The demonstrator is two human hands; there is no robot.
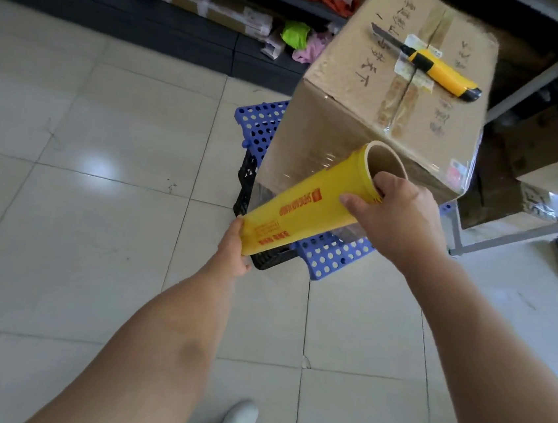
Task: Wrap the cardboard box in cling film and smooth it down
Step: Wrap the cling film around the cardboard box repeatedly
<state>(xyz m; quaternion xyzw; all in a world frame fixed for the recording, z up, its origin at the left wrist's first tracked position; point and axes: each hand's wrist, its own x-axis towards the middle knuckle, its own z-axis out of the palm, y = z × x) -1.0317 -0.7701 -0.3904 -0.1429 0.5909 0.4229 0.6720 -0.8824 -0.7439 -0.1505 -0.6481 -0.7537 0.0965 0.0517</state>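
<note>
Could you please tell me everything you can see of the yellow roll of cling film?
The cling film roll is a long yellow cylinder with red print, wound on a brown cardboard core whose open end faces up. It is held tilted beside the cardboard box. The left hand grips its lower end; the right hand holds the upper end, fingers hooked into the core. Clear film already covers the box's near side.

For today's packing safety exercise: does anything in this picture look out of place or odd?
Yes. A yellow utility knife lies loose on top of the cardboard box, blade extended, while both hands hold the cling film roll beside it.
</note>
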